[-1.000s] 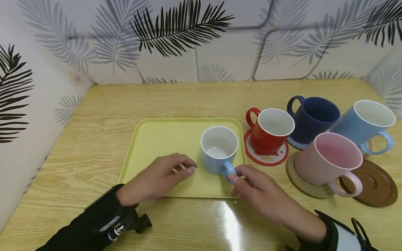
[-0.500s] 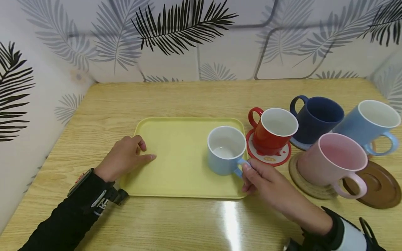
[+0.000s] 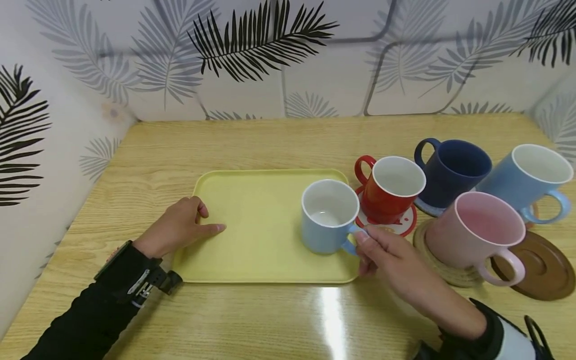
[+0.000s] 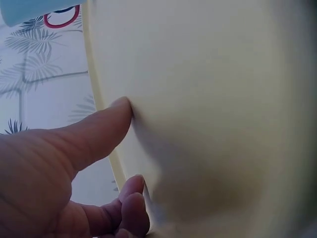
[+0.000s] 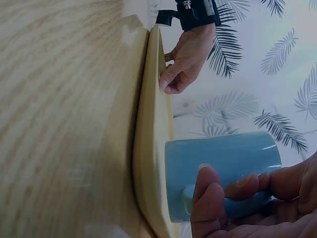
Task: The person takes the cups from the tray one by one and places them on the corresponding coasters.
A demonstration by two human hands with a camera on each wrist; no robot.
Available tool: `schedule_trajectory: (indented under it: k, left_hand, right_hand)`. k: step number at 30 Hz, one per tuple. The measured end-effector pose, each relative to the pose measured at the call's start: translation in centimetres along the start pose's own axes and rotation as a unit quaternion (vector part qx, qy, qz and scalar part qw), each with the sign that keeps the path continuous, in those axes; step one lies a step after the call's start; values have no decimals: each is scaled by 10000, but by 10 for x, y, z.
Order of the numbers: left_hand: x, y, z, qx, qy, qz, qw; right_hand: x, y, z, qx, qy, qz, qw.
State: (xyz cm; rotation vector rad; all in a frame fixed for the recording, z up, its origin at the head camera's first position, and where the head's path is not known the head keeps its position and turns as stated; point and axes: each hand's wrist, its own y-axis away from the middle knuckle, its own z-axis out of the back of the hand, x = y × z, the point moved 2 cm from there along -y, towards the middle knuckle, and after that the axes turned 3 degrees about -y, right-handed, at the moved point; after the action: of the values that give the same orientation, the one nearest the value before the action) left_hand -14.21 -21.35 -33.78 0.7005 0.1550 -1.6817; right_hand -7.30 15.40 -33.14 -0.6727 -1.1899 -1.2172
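Note:
In the head view, a light blue mug (image 3: pixel 325 231) with a white inside stands upright over the right end of the yellow tray (image 3: pixel 252 210). My right hand (image 3: pixel 400 262) pinches its handle between thumb and fingers. The right wrist view has the mug's base (image 5: pixel 171 183) right by the tray, but whether it touches is hard to tell. My left hand (image 3: pixel 177 227) rests at the tray's left edge. Its thumb (image 4: pixel 106 126) lies straight on the tray, and the other fingers (image 4: pixel 132 206) bend loosely near the rim.
Right of the tray, a red mug (image 3: pixel 387 197) sits on a red-and-white coaster (image 3: pixel 407 222). Beyond it are a navy mug (image 3: pixel 452 175), a taller light blue mug (image 3: pixel 508 180) and a pink mug (image 3: pixel 468 240) on a woven coaster (image 3: pixel 425 265). A brown coaster (image 3: pixel 546 267) lies alongside.
My left hand has gone left from beside the mug to the tray's left edge. My right hand has shifted the light blue mug right, and its handle now points more to the right.

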Motion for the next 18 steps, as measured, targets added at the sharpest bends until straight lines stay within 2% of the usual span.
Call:
schedule_trajectory:
  k: [6, 11, 15, 16, 18]
  left_hand:
    - [0, 2, -2, -74, 163, -168, 9997]
    - [-1, 4, -2, -46, 196, -136, 9997]
    - [-2, 4, -1, -44, 156, -122, 9998]
    - [-2, 5, -1, -47, 142, -129, 9998]
    - [-2, 5, -1, -49, 121, -138, 9998]
  right_hand:
    - [10, 11, 14, -157, 55, 463, 9988]
    - [14, 25, 40, -228, -15, 1080, 9939]
    - [8, 39, 77, -285, -630, 1532, 9858]
    - [5, 43, 88, -347, -879, 1691, 9811]
    - [-7, 47, 113, -428, -1557, 2120, 9638]
